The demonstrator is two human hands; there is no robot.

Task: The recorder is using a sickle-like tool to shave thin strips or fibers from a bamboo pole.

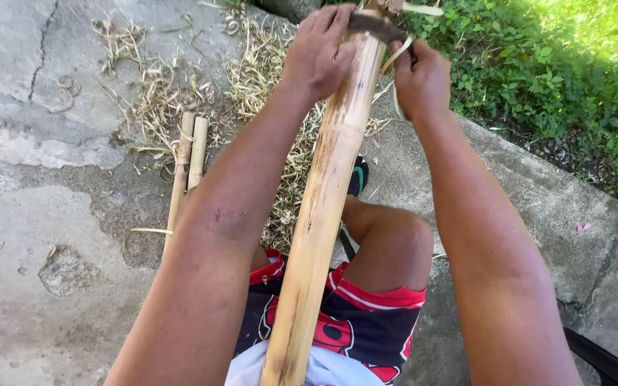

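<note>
Seen from above: a long bamboo pole (pixel 321 207), slanting up from the lap toward the far edge of a cracked concrete slab (pixel 44 236). Left hand (pixel 320 53) clamped over the pole's upper end, fingers (pixel 327 21) curled onto a dark curved blade (pixel 377 27) laid across the pole. Right hand (pixel 421 80) just beside the pole on the other side, fingers clenched around the blade's other end, a pale strip of peeled bamboo (pixel 397 56) curling past the knuckles. Bare knee (pixel 391 243) under the pole, above black-and-red patterned shorts (pixel 355 325). On the concrete left of the pole, two short split bamboo pieces (pixel 189 161) lying side by side, touching. Dry, curled shavings (pixel 169 96) heaped and scattered toward the slab's far edge, some running behind the pole. Green leafy plants (pixel 559 71) beyond the slab's right edge, in sun and shade. No containers anywhere in view.
</note>
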